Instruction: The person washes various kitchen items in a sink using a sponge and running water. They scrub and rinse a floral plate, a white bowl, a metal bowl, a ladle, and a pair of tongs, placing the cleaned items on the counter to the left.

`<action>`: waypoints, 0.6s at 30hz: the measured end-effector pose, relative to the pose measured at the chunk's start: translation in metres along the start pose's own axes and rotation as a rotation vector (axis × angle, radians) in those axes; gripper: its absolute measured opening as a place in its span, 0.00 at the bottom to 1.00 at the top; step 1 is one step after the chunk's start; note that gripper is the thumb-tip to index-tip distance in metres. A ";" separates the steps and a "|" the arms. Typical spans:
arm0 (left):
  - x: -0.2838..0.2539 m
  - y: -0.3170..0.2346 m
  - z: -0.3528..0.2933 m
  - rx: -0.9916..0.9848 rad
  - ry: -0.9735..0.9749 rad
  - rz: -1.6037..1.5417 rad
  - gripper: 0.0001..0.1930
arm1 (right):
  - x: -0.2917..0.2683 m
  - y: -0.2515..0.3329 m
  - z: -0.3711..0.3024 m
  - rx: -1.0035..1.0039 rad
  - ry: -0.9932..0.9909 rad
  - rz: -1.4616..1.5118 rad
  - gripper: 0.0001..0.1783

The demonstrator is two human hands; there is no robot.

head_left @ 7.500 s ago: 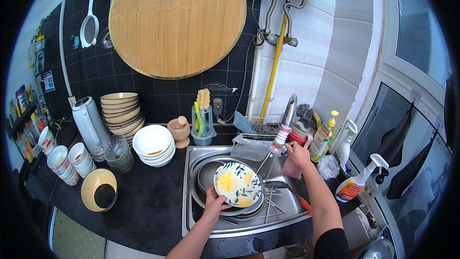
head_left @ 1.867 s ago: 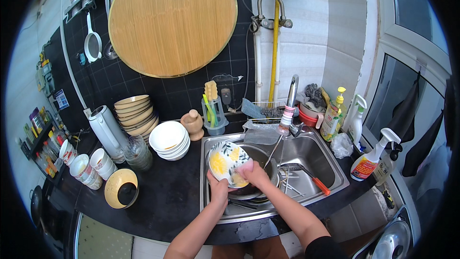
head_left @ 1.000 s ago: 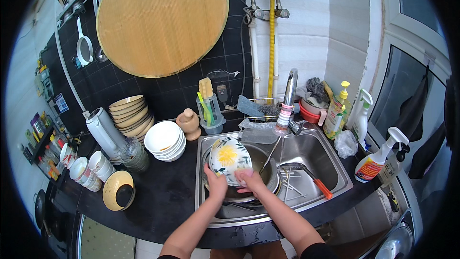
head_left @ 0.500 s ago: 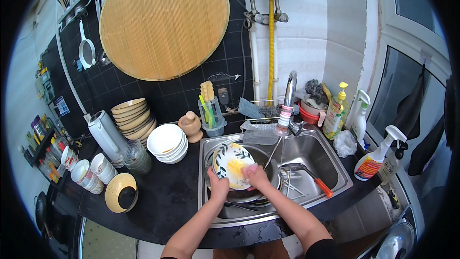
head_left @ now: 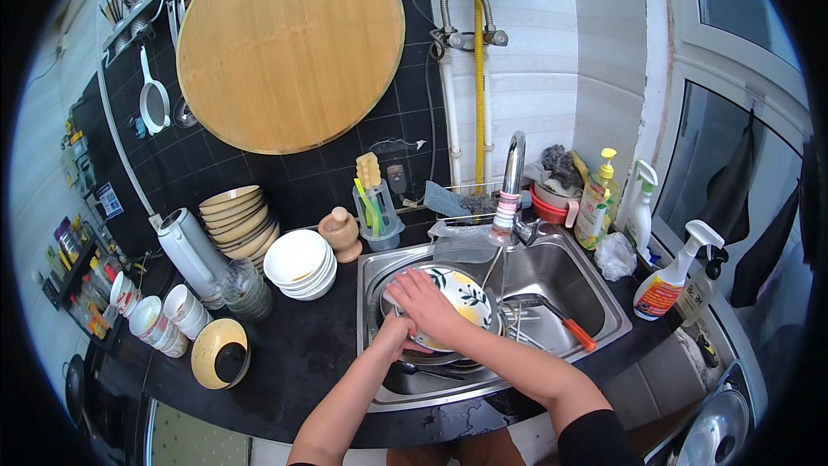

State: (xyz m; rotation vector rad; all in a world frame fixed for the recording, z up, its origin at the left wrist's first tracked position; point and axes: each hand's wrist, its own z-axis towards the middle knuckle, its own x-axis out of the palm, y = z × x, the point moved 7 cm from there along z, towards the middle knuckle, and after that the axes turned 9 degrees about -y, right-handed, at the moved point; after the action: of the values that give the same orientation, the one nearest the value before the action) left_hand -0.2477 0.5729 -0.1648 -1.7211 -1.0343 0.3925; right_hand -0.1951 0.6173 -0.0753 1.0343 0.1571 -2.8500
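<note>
A white plate with dark green leaves and yellow patches is tilted above the left sink basin. My left hand grips its near left edge, fingers closed and partly hidden. Across the plate's left side lies my right hand, fingers together and curved over the rim, close above the left hand. What it presses on the plate is mostly covered; a pale pink cloth-like piece showed under it earlier. Beneath the plate, a metal pan or bowl and other dishes sit in the steel sink, largely hidden.
An orange-handled utensil and chopsticks lie in the right basin beside the faucet. Spray bottles and a soap pump bottle stand at right. White bowls, tan bowls, a wooden mortar and cups stand left.
My right hand has moved left across the plate, from its right side to the left rim. The plate has turned and shifted slightly right. The whole view has shifted a little.
</note>
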 end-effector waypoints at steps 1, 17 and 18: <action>-0.002 0.000 -0.001 0.015 -0.016 0.008 0.34 | 0.001 -0.001 0.000 -0.010 0.032 -0.002 0.26; 0.012 0.013 -0.009 -0.013 0.198 -0.071 0.33 | 0.002 -0.043 -0.019 0.322 -0.189 0.309 0.22; 0.016 0.014 -0.010 -0.028 0.227 -0.083 0.33 | 0.007 -0.033 -0.015 0.233 -0.197 0.403 0.22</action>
State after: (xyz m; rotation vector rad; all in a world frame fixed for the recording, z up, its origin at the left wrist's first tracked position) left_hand -0.2256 0.5784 -0.1698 -1.6973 -0.9449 0.1262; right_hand -0.1953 0.6520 -0.0895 0.7094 -0.3657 -2.6124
